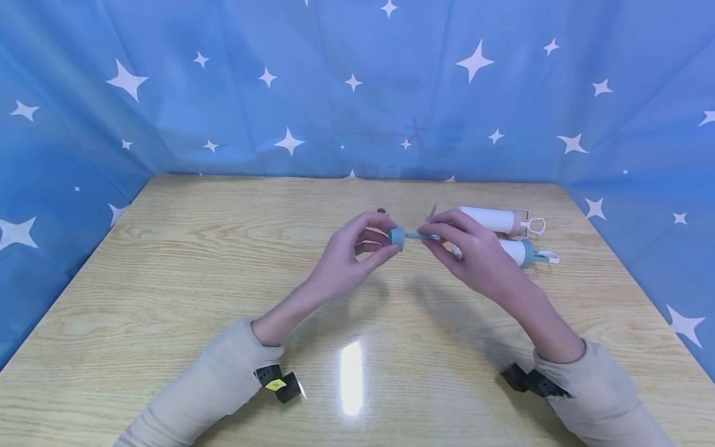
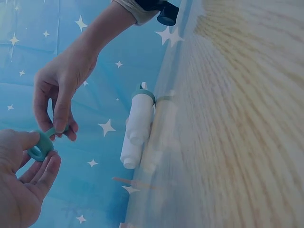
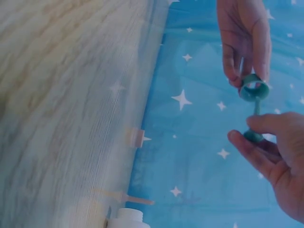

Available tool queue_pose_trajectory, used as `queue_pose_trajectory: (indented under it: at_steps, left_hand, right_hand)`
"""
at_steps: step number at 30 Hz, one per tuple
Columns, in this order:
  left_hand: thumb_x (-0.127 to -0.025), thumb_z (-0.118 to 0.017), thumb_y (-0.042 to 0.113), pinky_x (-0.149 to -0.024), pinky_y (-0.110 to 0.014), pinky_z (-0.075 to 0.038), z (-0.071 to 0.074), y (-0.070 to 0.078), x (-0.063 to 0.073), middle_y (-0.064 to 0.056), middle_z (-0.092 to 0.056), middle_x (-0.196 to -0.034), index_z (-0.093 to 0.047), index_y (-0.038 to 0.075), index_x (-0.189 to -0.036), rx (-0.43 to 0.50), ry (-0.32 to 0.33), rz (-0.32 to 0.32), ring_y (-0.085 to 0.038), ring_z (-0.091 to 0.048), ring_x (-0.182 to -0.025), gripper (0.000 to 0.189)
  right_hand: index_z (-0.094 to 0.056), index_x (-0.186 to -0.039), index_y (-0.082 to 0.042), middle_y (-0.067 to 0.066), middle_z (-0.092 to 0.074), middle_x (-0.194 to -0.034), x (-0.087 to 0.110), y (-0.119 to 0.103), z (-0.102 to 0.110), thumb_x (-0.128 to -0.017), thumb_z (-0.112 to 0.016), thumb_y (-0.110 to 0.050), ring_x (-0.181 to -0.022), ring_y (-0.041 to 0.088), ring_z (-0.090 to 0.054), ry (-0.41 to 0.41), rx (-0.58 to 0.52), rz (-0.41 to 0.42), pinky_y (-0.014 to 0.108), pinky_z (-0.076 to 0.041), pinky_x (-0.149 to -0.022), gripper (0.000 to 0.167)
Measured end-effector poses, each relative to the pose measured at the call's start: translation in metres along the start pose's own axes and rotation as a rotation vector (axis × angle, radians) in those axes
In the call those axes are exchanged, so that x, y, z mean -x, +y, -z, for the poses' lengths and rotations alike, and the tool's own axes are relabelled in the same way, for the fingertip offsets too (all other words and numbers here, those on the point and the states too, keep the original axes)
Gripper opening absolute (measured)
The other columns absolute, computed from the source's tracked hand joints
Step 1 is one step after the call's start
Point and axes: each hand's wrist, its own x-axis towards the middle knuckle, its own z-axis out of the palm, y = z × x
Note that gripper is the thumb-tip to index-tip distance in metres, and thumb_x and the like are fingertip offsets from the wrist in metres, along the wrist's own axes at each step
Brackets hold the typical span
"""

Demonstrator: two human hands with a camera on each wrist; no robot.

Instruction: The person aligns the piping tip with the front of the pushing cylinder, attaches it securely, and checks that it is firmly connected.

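Observation:
Above the table, my left hand [image 1: 347, 251] pinches a teal ring-shaped collar [image 1: 396, 239] between thumb and fingers. A thin teal stem [image 3: 257, 106] runs from the collar toward my right hand [image 1: 479, 251]. There the right thumb and fingers pinch the stem's far, rounded end [image 3: 253, 136]. The collar's opening shows in the right wrist view. Both hands hold the piece roughly level, clear of the tabletop. Beyond the right hand lie two white bottles, one with a beige-pink top [image 1: 505, 221] and one with a teal top [image 1: 527, 253]; the hand partly hides them.
Behind my left fingers a small brownish-pink cap [image 1: 382, 210] stands on the wooden table [image 1: 223, 248]. A thin beige-pink strip [image 3: 140, 200] lies near the bottles. A blue curtain with white stars [image 1: 335, 93] closes off the table's back and sides.

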Motion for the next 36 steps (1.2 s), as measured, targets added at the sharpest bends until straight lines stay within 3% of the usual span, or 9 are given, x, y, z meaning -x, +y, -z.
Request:
queue_pose_trajectory:
  at_steps: [36]
  left_hand:
    - [-0.094,-0.07,-0.001,-0.09,-0.034,-0.059,-0.007,0.008,0.003,-0.008,-0.063,-0.115,-0.06,0.002,-0.121,0.064,-0.013,0.013,-0.017,-0.069,-0.099,0.03]
  right_hand:
    - [-0.072,-0.106,-0.003,0.007,-0.067,-0.106,0.0,-0.011,-0.001,-0.073,-0.083,0.012,-0.085,0.016,-0.068,0.002,-0.034,0.032,0.027,-0.06,-0.078,0.038]
